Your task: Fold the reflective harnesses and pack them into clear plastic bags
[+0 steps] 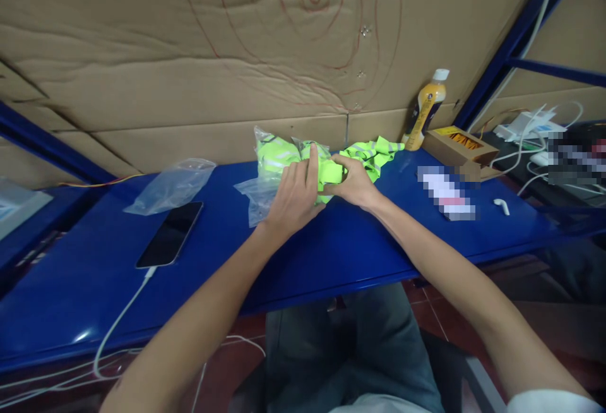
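Both my hands meet at the middle back of the blue table (331,255). My left hand (296,195) presses on a clear plastic bag (258,195) that holds folded neon-green fabric (274,154), its index finger raised. My right hand (353,182) is closed, pinching a folded piece of neon-green fabric with grey reflective stripes (329,173) at the bag's mouth. More of the same green fabric (374,151) lies loose just behind my right hand.
An empty clear bag (173,185) and a black phone (170,233) on a white cable (118,318) lie at the left. A yellow drink bottle (426,110), an open cardboard box (459,148), a white earbud (502,206) and chargers (525,125) sit at the right. Cardboard (189,53) walls the back.
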A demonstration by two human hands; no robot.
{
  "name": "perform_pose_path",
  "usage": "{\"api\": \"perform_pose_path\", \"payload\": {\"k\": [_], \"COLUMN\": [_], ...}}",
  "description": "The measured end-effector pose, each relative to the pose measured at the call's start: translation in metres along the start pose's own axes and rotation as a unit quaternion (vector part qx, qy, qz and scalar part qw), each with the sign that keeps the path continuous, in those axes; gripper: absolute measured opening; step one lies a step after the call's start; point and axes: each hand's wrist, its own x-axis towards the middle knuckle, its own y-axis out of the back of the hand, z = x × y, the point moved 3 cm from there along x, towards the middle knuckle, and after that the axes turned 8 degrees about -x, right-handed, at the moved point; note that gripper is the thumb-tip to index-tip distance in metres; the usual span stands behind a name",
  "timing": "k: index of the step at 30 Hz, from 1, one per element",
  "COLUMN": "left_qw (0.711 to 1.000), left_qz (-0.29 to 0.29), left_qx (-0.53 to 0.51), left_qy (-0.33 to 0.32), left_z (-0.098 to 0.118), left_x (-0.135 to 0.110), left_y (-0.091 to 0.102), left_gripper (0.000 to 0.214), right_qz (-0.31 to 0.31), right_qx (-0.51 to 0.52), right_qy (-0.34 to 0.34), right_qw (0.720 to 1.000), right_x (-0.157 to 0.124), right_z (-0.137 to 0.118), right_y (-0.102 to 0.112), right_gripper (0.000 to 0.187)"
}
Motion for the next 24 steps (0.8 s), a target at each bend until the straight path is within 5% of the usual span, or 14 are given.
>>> {"api": "perform_pose_path", "payload": {"k": [5,10,17,24], "left_qw": [0.998,0.99,0.999,1.0], "left_qz": [-0.033,-0.031,-0.024,-0.021], "left_qx": [-0.059,-0.137,-0.035,0.008], "left_qy": [0.016,0.004,0.023,0.014], "left_z": [-0.006,-0.006,-0.016,-0.022], "left_x": [-0.002,0.001,0.002,0.001], "left_y": [-0.001,0.003,0.013,0.008], "left_gripper": [0.132,0.128,0.138,0.07], "right_qz": [-0.05,-0.221,-0.082,-0.078], "right_qx": [-0.143,0.009,0.174,0.205], "right_qy": [0.023,-0.036,-0.149,-0.15], "right_qw": [0.988,0.975,0.97,0.964], "right_x": [-0.006,-0.008,-0.004,-0.008], "right_z": [-0.01,-0.012,0.002,0.004], "right_y": [0.005,0.012,-0.005,-0.019], "right_gripper": [0.041,0.039,0.045,0.051]}}
